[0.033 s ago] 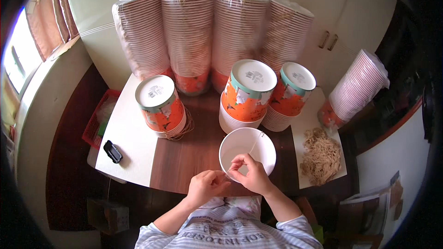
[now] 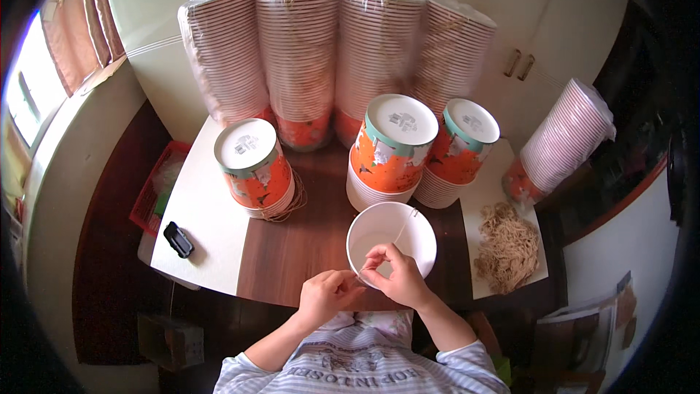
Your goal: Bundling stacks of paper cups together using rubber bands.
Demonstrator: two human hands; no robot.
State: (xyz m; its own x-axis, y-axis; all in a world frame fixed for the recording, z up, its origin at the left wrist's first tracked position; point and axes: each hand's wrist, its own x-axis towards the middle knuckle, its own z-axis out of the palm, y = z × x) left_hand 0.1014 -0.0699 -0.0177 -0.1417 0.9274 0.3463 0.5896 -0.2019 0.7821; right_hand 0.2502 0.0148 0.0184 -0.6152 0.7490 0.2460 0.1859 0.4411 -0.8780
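Observation:
An open white paper bucket [image 2: 362,228] stands upright at the table's near edge, its mouth facing me. A thin beige string [image 2: 402,229] is attached at the bucket's far right rim and runs across the opening toward my fingers. My right hand [image 2: 401,281] is over the near rim, thumb and forefinger pinched on the string. Beside it on the left, my left hand [image 2: 324,297] is closed, its fingertips meeting the right hand's at the near rim, where the string seems to end. Fingers partly hide the exact grip there.
Upside-down orange bucket stacks [image 2: 391,164] stand behind and to the left [image 2: 262,179]. Several tall plastic-wrapped stacks [image 2: 299,58] line the back; another wrapped stack [image 2: 561,146] leans at right. A pile of beige strings [image 2: 507,248] lies right, a black plastic container [image 2: 178,240] left.

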